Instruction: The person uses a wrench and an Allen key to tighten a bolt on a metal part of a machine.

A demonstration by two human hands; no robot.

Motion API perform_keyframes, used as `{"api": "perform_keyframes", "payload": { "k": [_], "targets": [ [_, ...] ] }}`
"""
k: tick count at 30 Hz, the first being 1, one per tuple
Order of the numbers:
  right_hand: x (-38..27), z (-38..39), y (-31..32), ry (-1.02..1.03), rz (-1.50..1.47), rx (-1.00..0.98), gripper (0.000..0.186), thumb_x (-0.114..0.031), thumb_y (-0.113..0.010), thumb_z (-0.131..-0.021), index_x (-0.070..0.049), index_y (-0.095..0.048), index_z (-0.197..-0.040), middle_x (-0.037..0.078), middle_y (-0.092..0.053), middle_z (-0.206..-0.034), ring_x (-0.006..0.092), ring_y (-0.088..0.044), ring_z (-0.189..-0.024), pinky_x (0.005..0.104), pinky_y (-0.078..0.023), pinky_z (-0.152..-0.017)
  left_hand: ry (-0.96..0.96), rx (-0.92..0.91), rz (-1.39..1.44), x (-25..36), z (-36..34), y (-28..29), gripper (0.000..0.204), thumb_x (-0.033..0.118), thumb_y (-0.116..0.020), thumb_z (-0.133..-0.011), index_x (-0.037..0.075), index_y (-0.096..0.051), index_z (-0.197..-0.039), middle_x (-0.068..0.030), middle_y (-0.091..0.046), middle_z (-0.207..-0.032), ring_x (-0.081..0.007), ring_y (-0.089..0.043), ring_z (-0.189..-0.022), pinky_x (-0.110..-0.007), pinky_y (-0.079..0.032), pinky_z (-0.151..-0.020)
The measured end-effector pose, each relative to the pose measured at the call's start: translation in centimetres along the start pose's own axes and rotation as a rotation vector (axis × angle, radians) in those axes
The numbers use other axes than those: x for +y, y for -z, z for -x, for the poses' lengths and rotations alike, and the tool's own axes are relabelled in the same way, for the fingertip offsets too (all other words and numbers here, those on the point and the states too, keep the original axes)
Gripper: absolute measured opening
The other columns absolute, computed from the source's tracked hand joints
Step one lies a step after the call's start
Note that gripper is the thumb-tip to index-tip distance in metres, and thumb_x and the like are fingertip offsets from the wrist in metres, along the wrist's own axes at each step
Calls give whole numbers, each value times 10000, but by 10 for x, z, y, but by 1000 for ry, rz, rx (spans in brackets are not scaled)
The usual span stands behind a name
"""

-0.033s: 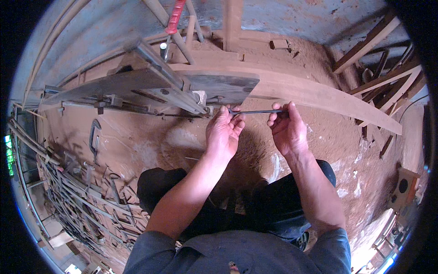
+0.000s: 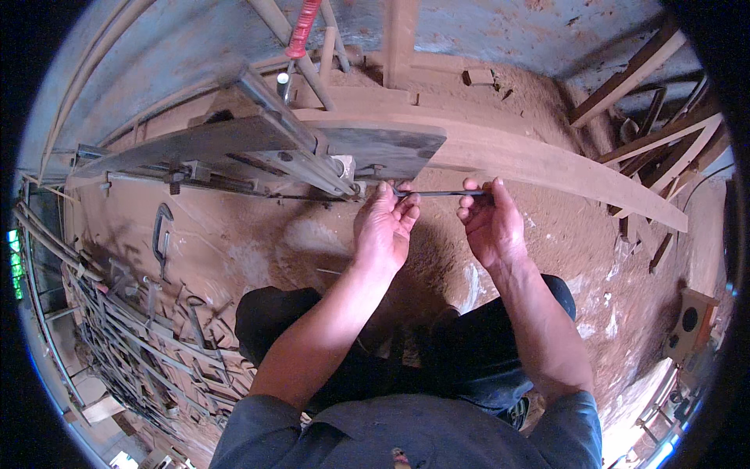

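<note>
A thin dark rod [image 2: 445, 193] runs level between my two hands. My left hand [image 2: 381, 230] pinches its left end between thumb and fingers, next to the metal fittings of a workbench-like frame. My right hand [image 2: 495, 223] grips the other end, its fingertips curled around it. Just beyond my left hand stands the frame's flat dark plate [image 2: 391, 148], with a slanting metal bar [image 2: 281, 109] crossing over it. A pale block [image 2: 342, 166] sits at the lower end of that bar. My fingers cover both ends of the rod.
A long curved wooden beam [image 2: 562, 164] stretches behind the rod to the right. On the dusty floor lie a C-clamp [image 2: 161, 242] and several metal bars and tools [image 2: 168, 344]. A red-wrapped handle [image 2: 302, 31] rises at the back. A speaker-like wooden box [image 2: 691, 320] stands far right.
</note>
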State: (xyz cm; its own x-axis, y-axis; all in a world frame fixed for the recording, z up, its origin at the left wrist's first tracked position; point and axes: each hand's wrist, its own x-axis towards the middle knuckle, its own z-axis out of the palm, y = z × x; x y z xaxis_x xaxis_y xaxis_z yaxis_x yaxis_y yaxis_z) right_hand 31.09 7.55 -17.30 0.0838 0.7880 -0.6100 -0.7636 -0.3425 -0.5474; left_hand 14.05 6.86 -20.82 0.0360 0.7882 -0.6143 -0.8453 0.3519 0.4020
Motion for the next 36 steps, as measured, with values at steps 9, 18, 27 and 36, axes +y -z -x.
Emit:
{"api": "perform_keyframes", "payload": {
  "k": [9,18,27,36],
  "targets": [
    [10,-12,13,-318,147,8,408,-397,-324,-994,-20,-479,-992,125,-603,-828,241,-605,-677,355,-538,-611,-172,43,-84,3,-11,-6,99,150,-534,-936,73,-547,-998,-71,-616,-928,-161,-619,-722,-275,-527,-635],
    [9,-23,27,-341,96,-26,374,-385,-304,-1001,-50,-466,-958,102,-598,-807,215,-577,-639,357,-516,-583,-118,63,-325,3,-17,-10,211,227,-503,-955,34,-527,-1036,-128,-619,-925,-216,-638,-766,-331,-545,-669],
    [0,8,-9,18,240,-4,341,-335,-354,-998,-22,-484,-959,117,-615,-813,204,-603,-657,339,-536,-600,-152,17,-191,-1,-18,-13,241,276,-494,-959,36,-504,-984,-114,-605,-863,-204,-627,-735,-313,-530,-637],
    [2,30,-44,625,702,-191,200,-100,-577,-909,24,-518,-1055,82,-616,-880,130,-613,-730,258,-530,-647,17,-181,2,-12,5,-23,238,273,-510,-947,66,-511,-1065,-102,-623,-949,-205,-643,-775,-305,-541,-629]
  ]
}}
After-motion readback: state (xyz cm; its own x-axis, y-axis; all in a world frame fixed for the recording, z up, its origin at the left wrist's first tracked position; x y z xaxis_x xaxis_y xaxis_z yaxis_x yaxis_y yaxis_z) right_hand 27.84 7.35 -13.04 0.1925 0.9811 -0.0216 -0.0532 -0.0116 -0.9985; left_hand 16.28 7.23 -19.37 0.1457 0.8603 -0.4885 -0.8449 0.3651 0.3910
